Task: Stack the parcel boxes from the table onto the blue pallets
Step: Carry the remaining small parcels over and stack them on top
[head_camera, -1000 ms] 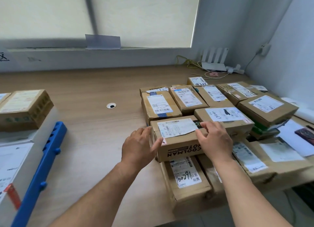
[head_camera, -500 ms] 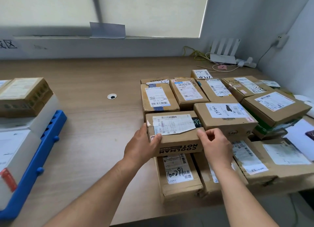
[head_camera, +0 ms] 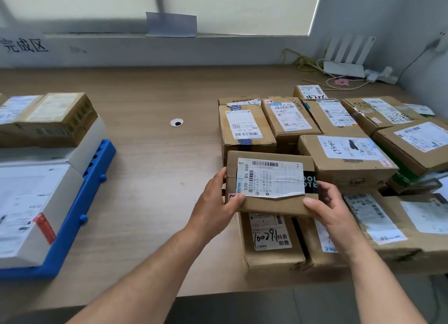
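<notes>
Hands clamp opposite ends of a labelled parcel box (head_camera: 271, 181): left hand (head_camera: 214, 202) and right hand (head_camera: 332, 208) grip it with thumbs on top, tilting it clear of the table's (head_camera: 150, 183) cartons, bound for the blue pallet (head_camera: 80, 214).

Both hands, left (head_camera: 215, 202) and right (head_camera: 332, 207), gripping a labelled parcel box (head_camera: 270, 181) (ends pinched), blue pallet (head_camera: 80, 212) left

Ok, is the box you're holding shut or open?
Shut: the held box has a flat top, no flap raised, with the shipping label stuck across it. Left hand and right hand grip its ends.
</notes>
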Demonstrator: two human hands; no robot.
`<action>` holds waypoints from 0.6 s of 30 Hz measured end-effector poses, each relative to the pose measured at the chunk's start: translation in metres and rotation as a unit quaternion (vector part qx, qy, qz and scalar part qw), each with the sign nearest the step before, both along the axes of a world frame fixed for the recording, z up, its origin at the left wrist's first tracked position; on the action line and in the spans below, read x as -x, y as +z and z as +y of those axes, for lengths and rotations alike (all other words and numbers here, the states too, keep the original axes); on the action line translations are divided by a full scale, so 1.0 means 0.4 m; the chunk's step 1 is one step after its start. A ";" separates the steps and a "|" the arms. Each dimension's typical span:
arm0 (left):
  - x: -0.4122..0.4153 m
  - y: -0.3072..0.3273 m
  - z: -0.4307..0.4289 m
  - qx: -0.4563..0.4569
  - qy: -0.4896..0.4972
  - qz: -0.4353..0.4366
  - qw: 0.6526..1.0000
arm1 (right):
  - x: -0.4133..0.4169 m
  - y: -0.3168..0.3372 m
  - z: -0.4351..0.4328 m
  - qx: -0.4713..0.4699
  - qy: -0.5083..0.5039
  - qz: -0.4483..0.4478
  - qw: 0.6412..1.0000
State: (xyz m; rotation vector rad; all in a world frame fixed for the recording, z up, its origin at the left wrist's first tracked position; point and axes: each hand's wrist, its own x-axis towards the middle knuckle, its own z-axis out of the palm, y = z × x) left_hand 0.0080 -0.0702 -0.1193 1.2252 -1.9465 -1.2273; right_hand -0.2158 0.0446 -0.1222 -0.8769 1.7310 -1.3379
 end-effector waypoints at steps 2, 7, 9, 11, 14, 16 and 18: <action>-0.019 0.002 0.010 0.012 0.000 0.012 1.000 | -0.014 0.000 0.012 0.024 0.005 -0.036 0.999; -0.105 0.031 0.033 0.050 -0.006 0.060 0.997 | -0.081 0.018 0.018 0.080 0.019 -0.057 0.995; -0.155 0.049 0.028 0.063 0.006 0.069 0.996 | -0.127 0.039 0.007 0.090 0.036 -0.043 0.994; -0.210 0.066 0.020 0.072 0.022 0.070 0.995 | -0.178 0.064 -0.008 0.097 0.052 -0.025 0.994; -0.296 0.087 0.020 0.093 0.037 0.060 0.993 | -0.256 0.091 -0.031 0.104 0.069 0.010 0.992; -0.361 0.100 0.026 0.113 0.042 0.048 0.992 | -0.316 0.102 -0.047 0.107 0.081 0.009 0.991; -0.433 0.112 0.030 0.135 0.049 0.039 0.989 | -0.381 0.110 -0.065 0.114 0.092 0.000 0.989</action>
